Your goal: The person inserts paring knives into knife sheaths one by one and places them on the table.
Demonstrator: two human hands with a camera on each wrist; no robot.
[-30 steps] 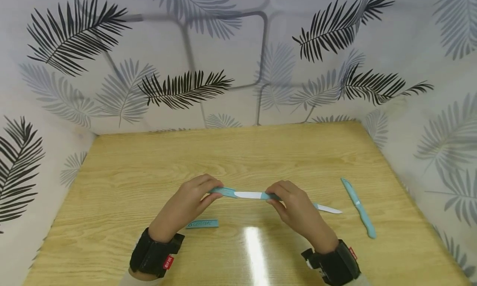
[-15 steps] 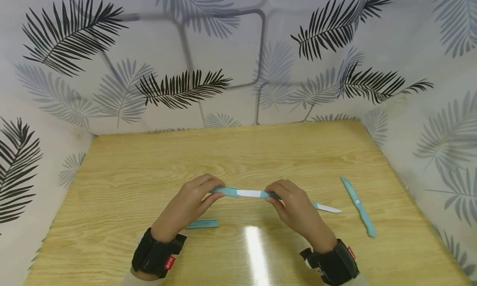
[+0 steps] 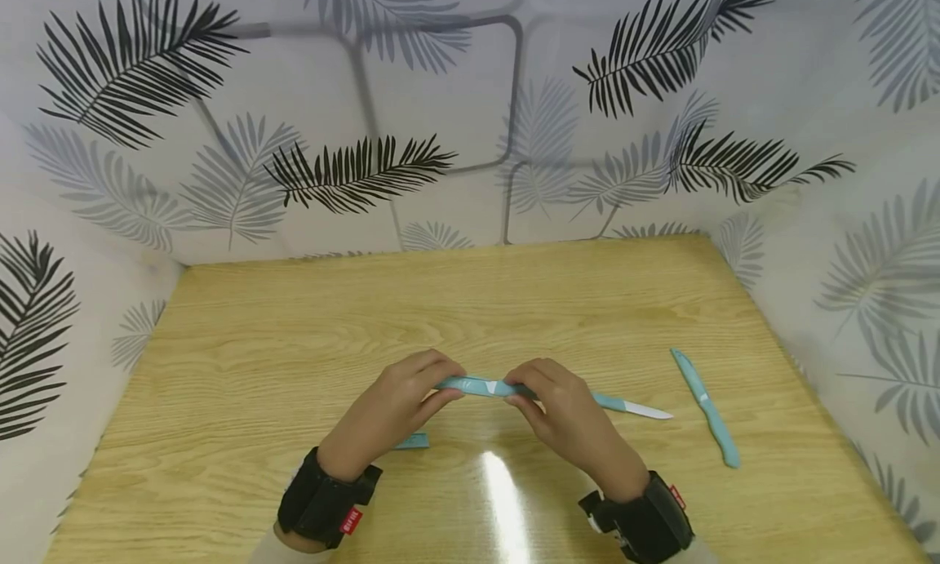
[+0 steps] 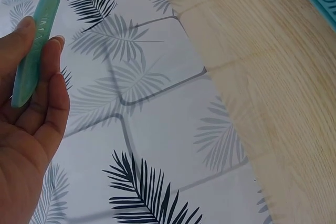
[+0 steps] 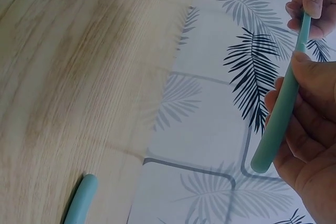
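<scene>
My left hand [image 3: 389, 409] pinches a teal blade sheath [image 3: 466, 384] between thumb and fingers, above the table. The right hand [image 3: 569, 409] grips the teal handle of a paring knife [image 5: 279, 116], its fingers curled along the handle. Most of the blade is hidden inside the sheath; a small white patch shows at the sheath's mouth. Raised lettering runs along the sheath [image 4: 42, 40] in the left wrist view. Both hands are close together, with sheath and knife in one line.
Right of the right hand lies a second knife [image 3: 646, 410] with its white blade bare. Farther right is a sheathed teal knife [image 3: 707, 409]. Another teal sheath [image 3: 414, 441] lies behind the left wrist, partly covered. Patterned cloth [image 3: 455, 197] surrounds the wooden table [image 3: 441, 303].
The sheath has slid right over the white blade, covering nearly all of it. My left hand moved right toward the right hand, which shifted slightly left.
</scene>
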